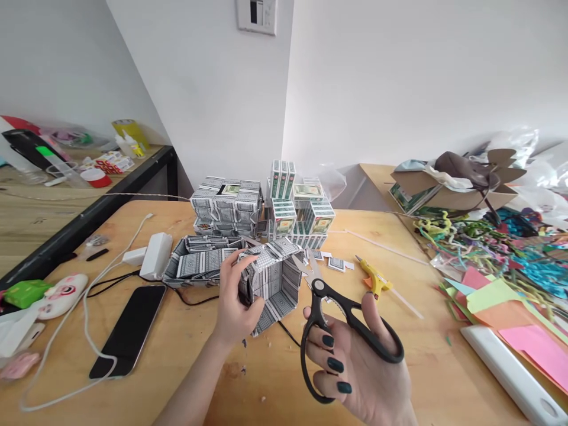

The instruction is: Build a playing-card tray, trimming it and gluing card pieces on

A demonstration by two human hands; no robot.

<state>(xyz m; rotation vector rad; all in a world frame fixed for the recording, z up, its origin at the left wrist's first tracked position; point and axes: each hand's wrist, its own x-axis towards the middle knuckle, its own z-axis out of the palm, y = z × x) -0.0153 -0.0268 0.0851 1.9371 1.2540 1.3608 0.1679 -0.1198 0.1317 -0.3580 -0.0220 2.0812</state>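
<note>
My left hand (237, 296) grips the side of a hollow box made of playing cards (277, 284), its opening facing me. In my right hand (355, 361) is a pair of black-handled scissors (326, 290), thumb in one loop and fingers in the other. The scissor blades are parted and reach the right upper edge of the card box. Behind it to the left lies a longer card box (199, 266) with folded cards inside. Farther back stand a stack of folded-card blocks (227, 204) and several green card packs (284, 216).
A yellow glue gun (375, 278) and loose card pieces (337, 263) lie right of the box. At left are a phone (128, 331), a white cable (86, 331) and a white adapter (156, 255). Colored paper (501, 302) and pipe cleaners (479, 248) crowd the right side.
</note>
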